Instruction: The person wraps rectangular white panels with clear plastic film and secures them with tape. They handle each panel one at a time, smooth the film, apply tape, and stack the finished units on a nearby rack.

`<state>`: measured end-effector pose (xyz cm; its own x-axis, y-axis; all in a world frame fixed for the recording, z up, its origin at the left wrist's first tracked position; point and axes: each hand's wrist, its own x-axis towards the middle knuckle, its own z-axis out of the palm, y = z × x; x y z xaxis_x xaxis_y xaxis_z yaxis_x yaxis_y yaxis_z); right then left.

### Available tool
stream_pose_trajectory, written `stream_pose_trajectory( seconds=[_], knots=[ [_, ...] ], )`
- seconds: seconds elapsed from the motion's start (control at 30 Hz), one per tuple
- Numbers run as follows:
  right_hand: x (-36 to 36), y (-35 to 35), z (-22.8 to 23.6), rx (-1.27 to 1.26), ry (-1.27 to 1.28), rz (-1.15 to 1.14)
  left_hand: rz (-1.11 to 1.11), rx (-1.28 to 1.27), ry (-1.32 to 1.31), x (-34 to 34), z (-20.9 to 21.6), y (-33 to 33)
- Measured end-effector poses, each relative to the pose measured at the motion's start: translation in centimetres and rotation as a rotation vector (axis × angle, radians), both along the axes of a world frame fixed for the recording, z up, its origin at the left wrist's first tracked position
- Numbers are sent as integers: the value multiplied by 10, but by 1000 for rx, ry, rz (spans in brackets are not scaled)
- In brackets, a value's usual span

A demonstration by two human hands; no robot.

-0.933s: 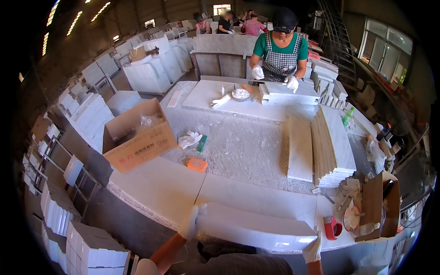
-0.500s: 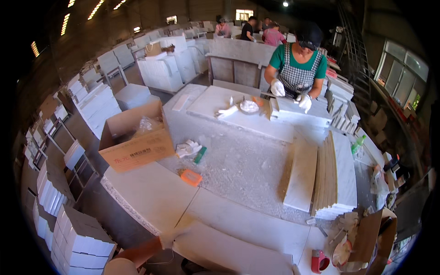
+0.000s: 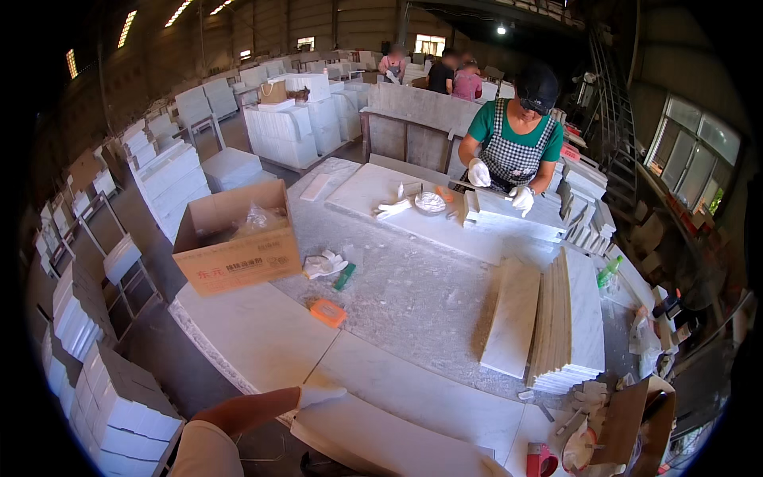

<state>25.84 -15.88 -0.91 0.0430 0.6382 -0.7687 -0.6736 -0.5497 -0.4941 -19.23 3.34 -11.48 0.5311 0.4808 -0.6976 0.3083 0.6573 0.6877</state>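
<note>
Since half a second ago the left hand (image 3: 319, 395) has reappeared, gloved fingers closed over the near slab's (image 3: 381, 433) left corner; slab runs rightward along the table's (image 3: 238, 334) near edge; right hand unseen.

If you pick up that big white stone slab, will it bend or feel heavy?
The stone slab looks thick and rigid, so it probably won't bend. It is likely heavy; the left hand grips its edge in a glove. Its polished face may be slippery, and corners could chip.
</note>
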Motion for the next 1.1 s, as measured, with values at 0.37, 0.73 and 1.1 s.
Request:
stream_pose_trajectory(
  seconds=[0.37,0.73,1.1],
  knots=[
    [-20,33,-17,46,-29,206,232,151,130,-16,47,-50],
    [-108,113,-19,-25,-86,642,772,30,247,-118,69,-185],
    [-311,187,-47,259,-283,992,1225,311,-65,-313,-12,-316]
  ],
)
